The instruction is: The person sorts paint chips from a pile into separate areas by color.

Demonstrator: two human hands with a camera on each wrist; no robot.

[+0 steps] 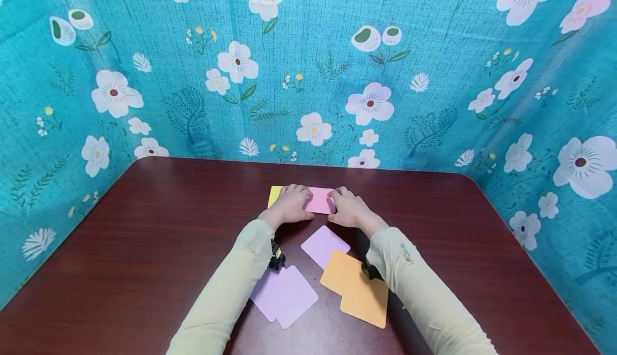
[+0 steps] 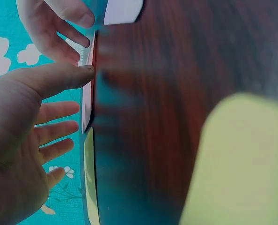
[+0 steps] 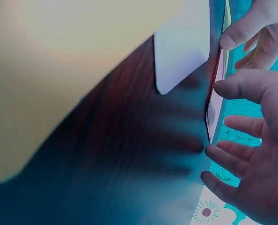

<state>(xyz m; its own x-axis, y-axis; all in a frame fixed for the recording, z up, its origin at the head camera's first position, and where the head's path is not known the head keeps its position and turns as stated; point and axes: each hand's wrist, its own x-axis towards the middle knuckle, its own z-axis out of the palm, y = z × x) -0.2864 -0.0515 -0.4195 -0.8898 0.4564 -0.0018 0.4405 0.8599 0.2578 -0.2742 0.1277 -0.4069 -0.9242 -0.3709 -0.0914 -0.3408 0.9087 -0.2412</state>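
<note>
I judge that I am in the middle of setting or squaring up the pink card [image 1: 320, 201], with both hands working at it together. It lies near the far edge of the bench [image 1: 144, 226], end to end with the yellow card [image 1: 273, 194]; whether the two just meet or overlap slightly I cannot tell, since my own hand hides most of that join. As I see it, the next move calls for a light nudge to true the edges, then lifting both hands away without dragging the card.

The pink card sits between my left hand [image 1: 291, 205], over its left end, and my right hand [image 1: 353, 209], at its right end. Both hands are spread rather than clenched, thumbs by the near edge and fingers reaching toward the far side; how firmly they touch it I cannot tell.

Closer to me are a lone lilac card [image 1: 324, 243], two overlapping orange cards [image 1: 363, 297] by my right forearm, and a lilac pair [image 1: 275, 293] beside my left sleeve
</note>
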